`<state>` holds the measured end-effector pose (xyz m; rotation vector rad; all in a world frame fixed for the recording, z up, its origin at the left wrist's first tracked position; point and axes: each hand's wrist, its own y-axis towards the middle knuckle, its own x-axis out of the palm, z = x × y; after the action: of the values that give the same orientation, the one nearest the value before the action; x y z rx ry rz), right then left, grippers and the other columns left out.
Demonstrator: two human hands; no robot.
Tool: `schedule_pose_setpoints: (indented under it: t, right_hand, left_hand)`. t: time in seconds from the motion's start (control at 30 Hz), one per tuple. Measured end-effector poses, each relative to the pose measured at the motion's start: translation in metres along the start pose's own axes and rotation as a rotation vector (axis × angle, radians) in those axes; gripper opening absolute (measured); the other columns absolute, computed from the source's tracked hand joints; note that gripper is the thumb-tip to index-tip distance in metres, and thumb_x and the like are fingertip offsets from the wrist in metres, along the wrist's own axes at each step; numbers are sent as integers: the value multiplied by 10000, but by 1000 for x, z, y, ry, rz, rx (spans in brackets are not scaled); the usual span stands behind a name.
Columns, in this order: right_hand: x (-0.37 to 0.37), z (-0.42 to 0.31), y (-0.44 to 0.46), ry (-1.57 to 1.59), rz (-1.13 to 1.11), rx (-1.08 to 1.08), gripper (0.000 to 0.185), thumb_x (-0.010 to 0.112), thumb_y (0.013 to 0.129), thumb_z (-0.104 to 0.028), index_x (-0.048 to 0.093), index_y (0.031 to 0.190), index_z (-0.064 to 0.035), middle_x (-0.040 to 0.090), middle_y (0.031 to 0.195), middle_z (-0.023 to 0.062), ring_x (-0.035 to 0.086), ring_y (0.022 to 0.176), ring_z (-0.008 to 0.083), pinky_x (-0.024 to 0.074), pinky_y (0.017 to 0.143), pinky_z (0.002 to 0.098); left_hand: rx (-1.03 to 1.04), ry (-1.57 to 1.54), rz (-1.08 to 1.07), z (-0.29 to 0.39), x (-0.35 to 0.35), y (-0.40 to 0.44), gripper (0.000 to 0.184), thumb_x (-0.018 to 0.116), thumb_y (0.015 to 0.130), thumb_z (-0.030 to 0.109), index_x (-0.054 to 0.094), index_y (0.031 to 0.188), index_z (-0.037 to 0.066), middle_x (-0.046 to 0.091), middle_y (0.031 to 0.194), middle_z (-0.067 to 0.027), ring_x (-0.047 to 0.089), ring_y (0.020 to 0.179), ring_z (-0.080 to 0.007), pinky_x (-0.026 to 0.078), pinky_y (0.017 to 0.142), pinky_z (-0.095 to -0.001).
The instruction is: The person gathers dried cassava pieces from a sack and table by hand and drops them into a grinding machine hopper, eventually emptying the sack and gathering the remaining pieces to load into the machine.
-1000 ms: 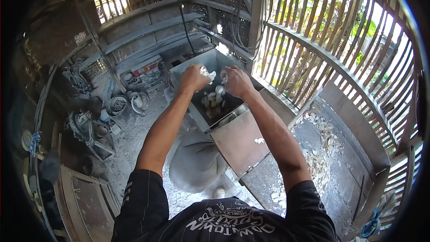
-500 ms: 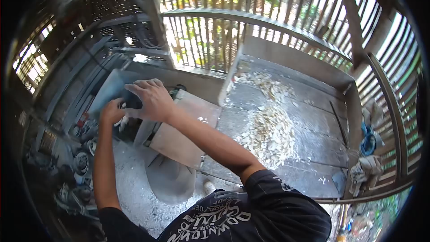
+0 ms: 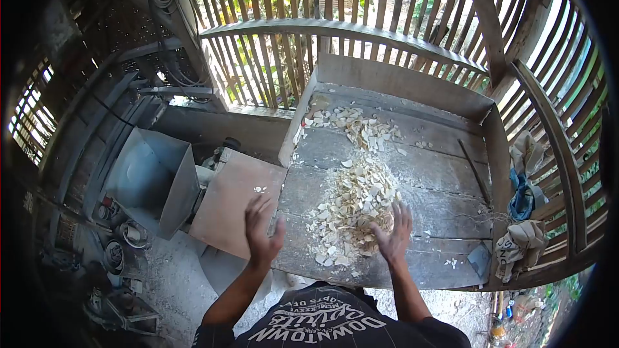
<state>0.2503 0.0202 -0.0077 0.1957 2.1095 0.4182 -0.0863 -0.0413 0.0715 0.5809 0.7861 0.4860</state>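
A heap of pale, dry-looking chips (image 3: 361, 190) lies on the wooden tabletop (image 3: 445, 177), with whitish powder around it. My right hand (image 3: 394, 235) is at the heap's near right edge, fingers spread, nothing in it. Over the near right part of a reddish-brown board (image 3: 222, 203), my left hand (image 3: 260, 231) is held up with its fingers apart, also bare. Whether either hand touches anything beneath it, I cannot tell. Left of the board stands a square metal hopper (image 3: 177, 200); its bottom is in shadow.
Raised boards (image 3: 406, 90) wall the table's back and sides. A dark stick (image 3: 474, 171) lies along its right side. Cloth sacks (image 3: 519, 245) hang at the right rail. Buckets (image 3: 134, 235) and clutter stand on the floor at left. Slatted walls (image 3: 271, 67) enclose the space.
Both hands have moved right, away from the hopper: the left to the board, the right to the chip heap. The view has turned toward the table.
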Motion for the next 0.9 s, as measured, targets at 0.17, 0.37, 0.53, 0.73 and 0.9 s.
schedule_pose_setpoints:
  t: [0.17,0.37,0.53,0.73,0.9]
  right_hand:
    - [18,95,100,-43,40,108,811,702,883,-568,510,1438,-9,496,1471,246,395,1407,437,300,1176,518]
    - [51,163,223,-84,-131,159,955,620,865,-706,498,1449,39,435,1543,245,359,1449,420,264,1206,503]
    - [100,179,312,-96,-271,142,1006,507,877,-781,338,1588,-89,264,1658,200,193,1543,393,123,1260,488]
    - [165,153,364,40,-393,-144,890,538,928,-669,348,1581,-96,291,1640,220,224,1531,401,166,1253,476]
    - [166,72,356,616,-630,-288,629,588,986,-502,544,1444,-73,576,1426,221,494,1391,356,382,1151,429]
  left_hand:
    - [-248,576,-215,-66,124,-11,746,719,895,376,462,1490,5,439,1510,-295,322,1467,-455,245,1226,-509]
    - [-206,263,-242,-69,179,33,708,733,879,351,505,1460,17,464,1498,-289,402,1423,-446,315,1200,-487]
    - [-189,572,-222,-117,222,109,746,698,895,296,404,1519,13,429,1538,-257,363,1459,-411,269,1227,-468]
    - [-67,666,-363,-164,272,121,666,630,933,322,444,1501,27,408,1564,-237,295,1496,-414,154,1255,-543]
    - [-31,117,-335,-128,260,129,492,650,895,178,600,1372,71,624,1337,-188,546,1290,-376,365,1160,-465]
